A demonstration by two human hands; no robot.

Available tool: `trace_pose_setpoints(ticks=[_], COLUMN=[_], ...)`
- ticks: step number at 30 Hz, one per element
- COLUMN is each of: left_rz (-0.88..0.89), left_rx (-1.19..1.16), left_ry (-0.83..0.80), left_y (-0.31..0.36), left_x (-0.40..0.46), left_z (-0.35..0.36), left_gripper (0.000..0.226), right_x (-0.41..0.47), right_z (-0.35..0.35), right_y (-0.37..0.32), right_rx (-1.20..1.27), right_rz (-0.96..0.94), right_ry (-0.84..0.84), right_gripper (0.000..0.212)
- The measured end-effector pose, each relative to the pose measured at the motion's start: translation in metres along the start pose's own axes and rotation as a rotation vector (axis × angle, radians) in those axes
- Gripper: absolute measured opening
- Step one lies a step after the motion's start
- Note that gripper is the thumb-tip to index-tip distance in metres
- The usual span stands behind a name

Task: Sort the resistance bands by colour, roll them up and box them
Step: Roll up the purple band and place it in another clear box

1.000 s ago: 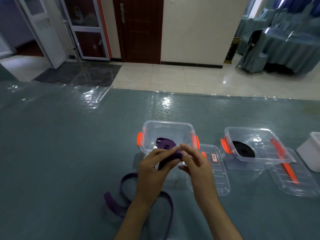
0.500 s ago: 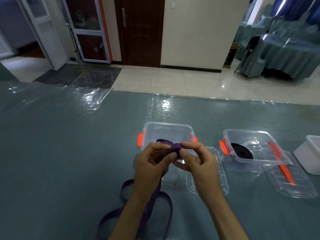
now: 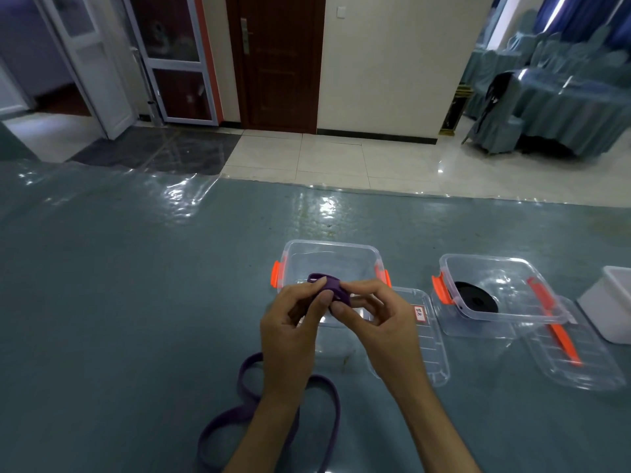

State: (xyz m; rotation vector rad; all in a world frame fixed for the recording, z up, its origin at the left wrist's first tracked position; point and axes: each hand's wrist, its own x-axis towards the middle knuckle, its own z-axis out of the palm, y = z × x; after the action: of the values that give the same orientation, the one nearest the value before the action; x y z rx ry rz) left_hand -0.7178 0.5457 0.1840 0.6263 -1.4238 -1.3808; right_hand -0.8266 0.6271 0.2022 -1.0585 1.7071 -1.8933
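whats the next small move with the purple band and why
Probably another turn of the roll. Both the left hand and right hand pinch the small started coil of the purple band, while most of it lies loose on the table, too slack yet for the clear box behind.

We see our left hand (image 3: 290, 322) and right hand (image 3: 379, 319) pinching the rolled end of a purple resistance band (image 3: 329, 288) above a clear box (image 3: 327, 264). Its loose loops trail on the blue table (image 3: 119, 302). Another clear box (image 3: 491, 288) holds a black roll (image 3: 474, 298).
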Motion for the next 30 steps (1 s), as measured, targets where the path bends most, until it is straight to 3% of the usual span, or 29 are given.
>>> trace_pose_setpoints(ticks=[10,16,19,23,30], left_rz=[0.126,0.14,0.184,0.257,0.188], left_rx=[0.091,-0.049,-0.014,0.09,0.073], left_ry=[0.053,-0.146,-0.185,-0.204,-0.208], left_y=[-0.003,-0.006,-0.006,-0.006,-0.008], left_x=[-0.005,0.002,0.005,0.001,-0.006], left_z=[-0.004,-0.001,-0.003,0.0,0.0], left_gripper=[0.015,0.027,0.027,0.026,0.032], right_x=[-0.002,0.0,-0.002,0.0,0.005], right_z=[-0.001,-0.008,-0.013,-0.016,-0.017], right_y=[-0.008,-0.009,-0.006,-0.006,-0.014], right_rx=[0.085,0.271,0.305,0.228,0.123], right_rz=[0.064,0.113,0.179,0.172,0.088], right_ry=[-0.01,0.025,0.02,0.073,0.072], right_gripper=[0.025,0.024,0.036,0.044,0.026])
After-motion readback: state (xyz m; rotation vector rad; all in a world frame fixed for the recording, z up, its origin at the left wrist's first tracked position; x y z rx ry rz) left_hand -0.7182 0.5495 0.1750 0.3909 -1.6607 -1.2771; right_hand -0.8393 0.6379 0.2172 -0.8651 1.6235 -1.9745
